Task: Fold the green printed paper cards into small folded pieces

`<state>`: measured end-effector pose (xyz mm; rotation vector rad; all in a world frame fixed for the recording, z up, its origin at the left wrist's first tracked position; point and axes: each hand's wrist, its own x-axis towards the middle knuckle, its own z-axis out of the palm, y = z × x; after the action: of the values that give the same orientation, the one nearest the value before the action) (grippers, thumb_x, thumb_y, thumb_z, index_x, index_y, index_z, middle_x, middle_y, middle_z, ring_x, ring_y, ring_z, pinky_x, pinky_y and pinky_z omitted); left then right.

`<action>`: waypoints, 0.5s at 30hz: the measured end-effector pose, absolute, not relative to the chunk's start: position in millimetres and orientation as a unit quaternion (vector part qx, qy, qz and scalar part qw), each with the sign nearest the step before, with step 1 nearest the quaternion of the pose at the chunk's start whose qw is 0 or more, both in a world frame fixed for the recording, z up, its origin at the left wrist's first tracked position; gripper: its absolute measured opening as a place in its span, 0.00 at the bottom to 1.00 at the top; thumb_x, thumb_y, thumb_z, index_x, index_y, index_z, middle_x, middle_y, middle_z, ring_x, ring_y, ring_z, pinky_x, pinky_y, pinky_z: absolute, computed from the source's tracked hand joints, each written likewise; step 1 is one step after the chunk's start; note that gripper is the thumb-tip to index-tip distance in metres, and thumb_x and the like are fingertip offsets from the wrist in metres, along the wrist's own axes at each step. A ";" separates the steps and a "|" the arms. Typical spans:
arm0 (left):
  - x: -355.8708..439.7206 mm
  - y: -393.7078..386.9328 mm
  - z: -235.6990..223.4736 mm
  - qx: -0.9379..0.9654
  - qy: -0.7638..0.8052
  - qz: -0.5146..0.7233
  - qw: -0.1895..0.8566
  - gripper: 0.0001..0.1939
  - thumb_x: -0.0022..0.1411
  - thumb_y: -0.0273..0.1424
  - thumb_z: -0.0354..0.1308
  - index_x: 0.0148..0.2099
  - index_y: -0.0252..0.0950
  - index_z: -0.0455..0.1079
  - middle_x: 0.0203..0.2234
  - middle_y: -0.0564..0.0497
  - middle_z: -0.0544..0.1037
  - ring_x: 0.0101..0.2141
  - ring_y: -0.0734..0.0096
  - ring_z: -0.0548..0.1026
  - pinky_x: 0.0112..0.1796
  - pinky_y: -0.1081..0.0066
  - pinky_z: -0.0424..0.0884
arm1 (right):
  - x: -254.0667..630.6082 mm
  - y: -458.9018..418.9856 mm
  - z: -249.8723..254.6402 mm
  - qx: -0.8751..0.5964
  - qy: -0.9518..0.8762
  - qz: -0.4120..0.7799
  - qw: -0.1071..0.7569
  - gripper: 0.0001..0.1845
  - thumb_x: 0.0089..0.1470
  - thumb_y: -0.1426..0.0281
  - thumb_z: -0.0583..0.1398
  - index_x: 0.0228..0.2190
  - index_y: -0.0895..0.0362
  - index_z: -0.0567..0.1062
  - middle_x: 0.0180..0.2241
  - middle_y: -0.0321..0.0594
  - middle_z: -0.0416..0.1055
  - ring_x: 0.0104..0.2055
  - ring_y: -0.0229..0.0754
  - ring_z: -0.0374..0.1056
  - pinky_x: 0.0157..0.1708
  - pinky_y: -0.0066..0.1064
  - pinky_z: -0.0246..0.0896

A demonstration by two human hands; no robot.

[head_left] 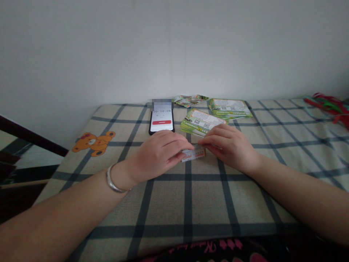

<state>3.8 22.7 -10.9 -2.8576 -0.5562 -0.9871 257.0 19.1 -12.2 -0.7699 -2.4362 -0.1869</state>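
Observation:
Between my hands is a small printed card (193, 154), pale with orange print, held just above the checked cloth. My left hand (165, 151), with a silver bangle (112, 179) on its wrist, pinches the card's left end. At the other end, the fingertips of my right hand (229, 145) are closed on the card's upper right corner. Just behind my right hand lies a stack of green and white printed cards (200, 122), its near right corner covered by the fingers.
A phone (161, 120) with a lit timer lies behind my left hand. Folded printed pieces (191, 100) and a second card stack (231, 107) are near the wall. A bear cutout (95, 143) is at left, red and green items (328, 109) at far right.

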 end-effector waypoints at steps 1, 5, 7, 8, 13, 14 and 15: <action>3.7 22.2 -10.1 -0.929 -0.175 -0.326 0.027 0.10 0.62 0.23 0.58 0.46 0.35 0.69 0.38 0.49 0.77 0.41 0.68 0.74 0.45 0.65 0.72 | 257.6 18.7 -11.8 -0.282 -0.909 -0.072 0.299 0.08 0.59 0.73 0.59 0.40 0.57 0.76 0.35 0.41 0.75 0.38 0.43 0.67 0.37 0.34 0.63; 3.7 21.9 -8.7 -0.933 -0.153 -0.325 0.008 0.09 0.62 0.25 0.59 0.46 0.36 0.69 0.39 0.50 0.78 0.41 0.68 0.74 0.45 0.64 0.72 | 260.7 17.9 -11.9 -0.266 -0.904 -0.052 0.330 0.07 0.58 0.75 0.59 0.38 0.57 0.76 0.36 0.41 0.75 0.39 0.41 0.69 0.39 0.33 0.64; 3.6 22.4 -8.8 -0.935 -0.146 -0.322 0.004 0.10 0.62 0.27 0.60 0.47 0.35 0.69 0.40 0.49 0.78 0.41 0.68 0.74 0.46 0.63 0.73 | 261.5 18.5 -12.9 -0.269 -0.904 -0.019 0.333 0.07 0.58 0.76 0.59 0.39 0.58 0.76 0.37 0.41 0.75 0.40 0.40 0.69 0.39 0.31 0.65; 3.6 22.7 -8.9 -0.936 -0.144 -0.321 0.003 0.10 0.62 0.27 0.60 0.47 0.35 0.69 0.40 0.49 0.78 0.42 0.67 0.75 0.46 0.63 0.73 | 261.6 19.0 -13.4 -0.271 -0.904 -0.001 0.332 0.08 0.58 0.76 0.59 0.39 0.58 0.76 0.38 0.41 0.75 0.40 0.39 0.70 0.39 0.31 0.65; 3.1 22.9 -9.4 -0.943 -0.136 -0.304 0.009 0.08 0.64 0.27 0.58 0.46 0.35 0.71 0.42 0.49 0.79 0.42 0.70 0.75 0.44 0.67 0.73 | 260.9 21.6 -15.5 -0.285 -0.902 0.045 0.321 0.09 0.58 0.77 0.58 0.39 0.57 0.76 0.38 0.40 0.76 0.40 0.38 0.72 0.39 0.30 0.67; 3.1 22.8 -9.3 -0.944 -0.137 -0.300 0.011 0.08 0.64 0.27 0.58 0.46 0.35 0.71 0.42 0.49 0.79 0.42 0.70 0.75 0.44 0.68 0.73 | 260.7 21.9 -15.7 -0.287 -0.901 0.047 0.321 0.08 0.58 0.77 0.58 0.39 0.57 0.76 0.38 0.40 0.76 0.40 0.39 0.72 0.39 0.30 0.67; 3.1 22.6 -9.2 -0.944 -0.137 -0.298 0.011 0.07 0.64 0.27 0.57 0.46 0.35 0.71 0.42 0.49 0.79 0.42 0.70 0.76 0.44 0.68 0.73 | 260.7 22.1 -15.8 -0.287 -0.901 0.047 0.322 0.08 0.58 0.77 0.58 0.38 0.57 0.76 0.38 0.40 0.76 0.40 0.39 0.72 0.39 0.30 0.67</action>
<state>3.1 22.6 -9.2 -2.9466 -0.4284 -0.9308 260.7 22.1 -15.8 -0.7549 -2.3662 0.1227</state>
